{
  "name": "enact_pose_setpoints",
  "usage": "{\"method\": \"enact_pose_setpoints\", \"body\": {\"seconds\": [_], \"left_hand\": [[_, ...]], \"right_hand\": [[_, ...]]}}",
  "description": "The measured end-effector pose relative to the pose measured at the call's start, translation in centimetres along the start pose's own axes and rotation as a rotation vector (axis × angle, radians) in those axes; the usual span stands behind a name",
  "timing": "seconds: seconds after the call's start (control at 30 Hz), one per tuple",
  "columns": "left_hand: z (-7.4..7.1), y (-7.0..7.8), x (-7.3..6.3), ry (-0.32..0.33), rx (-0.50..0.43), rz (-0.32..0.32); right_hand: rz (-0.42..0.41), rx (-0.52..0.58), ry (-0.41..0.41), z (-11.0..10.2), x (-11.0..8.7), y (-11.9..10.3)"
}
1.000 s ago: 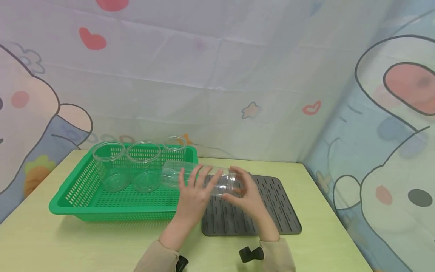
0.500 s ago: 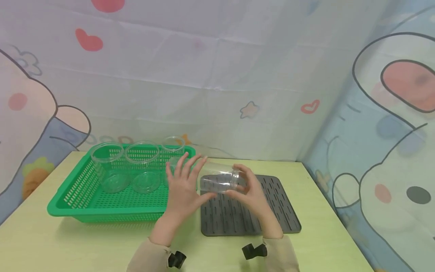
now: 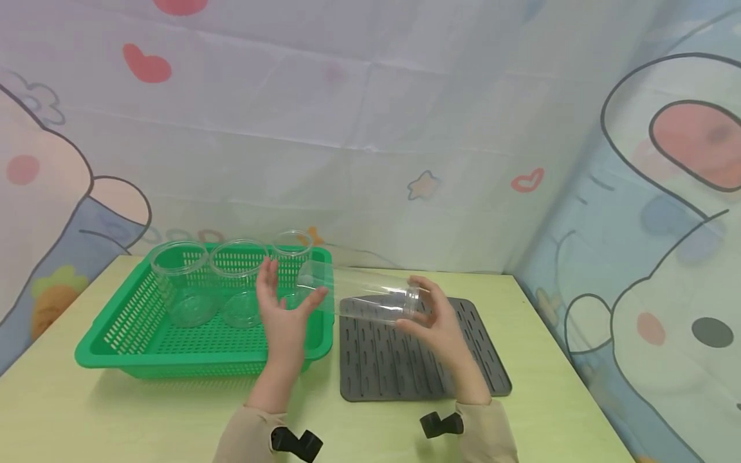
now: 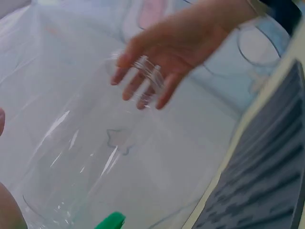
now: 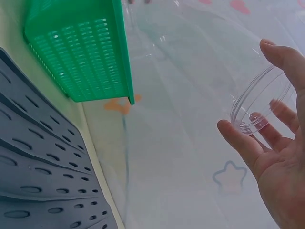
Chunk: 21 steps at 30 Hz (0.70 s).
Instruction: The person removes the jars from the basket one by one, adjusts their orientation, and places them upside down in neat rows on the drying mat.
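Observation:
A clear, see-through jar is held in the air on its side, its base end to the left and slightly higher than its mouth. With thumb and fingers around the rim at the mouth, my right hand grips it. The jar's ringed mouth shows between those fingers in the right wrist view. At the base end is my left hand, fingers raised and spread, its thumb overlapping the jar. The left wrist view shows only parts of the left fingers and thumb at its left edge, beside the jar.
A green plastic basket stands on the left of the pale table, with three clear jars upright in it, a left one, a middle one and a back one. A grey slotted mat lies to its right.
My left hand has slid left, from around the jar's middle to its base end, and turned upward. The jar has shifted slightly right, still in my right hand.

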<state>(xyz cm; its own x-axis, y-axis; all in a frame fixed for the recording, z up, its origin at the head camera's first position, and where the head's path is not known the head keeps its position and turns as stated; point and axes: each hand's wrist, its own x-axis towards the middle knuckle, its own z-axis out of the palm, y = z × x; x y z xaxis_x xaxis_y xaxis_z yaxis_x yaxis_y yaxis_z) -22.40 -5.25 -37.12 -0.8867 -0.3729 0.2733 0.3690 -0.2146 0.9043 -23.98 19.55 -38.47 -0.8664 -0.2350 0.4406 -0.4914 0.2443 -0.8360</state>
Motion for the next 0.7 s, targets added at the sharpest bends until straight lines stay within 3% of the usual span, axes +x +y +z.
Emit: {"method": "enact_pose_setpoints", "body": {"seconds": [0.13, 0.27, 0.47, 0.6, 0.7], "left_hand": [[-0.6, 0.3, 0.4, -0.001, -0.264, -0.226], [-0.7, 0.3, 0.4, -0.075, -0.489, -0.331], [0.1, -0.3, 0.2, -0.209, -0.681, -0.415], [0.8, -0.9, -0.2, -0.321, -0.692, -0.411], [1.3, -1.2, -0.6, -0.366, -0.672, -0.403]], "right_hand": [[-0.004, 0.018, 0.006, -0.3, -0.1, 0.0], [-0.002, 0.063, 0.012, -0.7, -0.3, 0.0], [-0.006, 0.099, 0.028, -0.8, -0.3, -0.1], [-0.010, 0.115, 0.037, -0.8, -0.3, -0.2], [-0.003, 0.136, 0.026, -0.8, -0.4, -0.4]]}}
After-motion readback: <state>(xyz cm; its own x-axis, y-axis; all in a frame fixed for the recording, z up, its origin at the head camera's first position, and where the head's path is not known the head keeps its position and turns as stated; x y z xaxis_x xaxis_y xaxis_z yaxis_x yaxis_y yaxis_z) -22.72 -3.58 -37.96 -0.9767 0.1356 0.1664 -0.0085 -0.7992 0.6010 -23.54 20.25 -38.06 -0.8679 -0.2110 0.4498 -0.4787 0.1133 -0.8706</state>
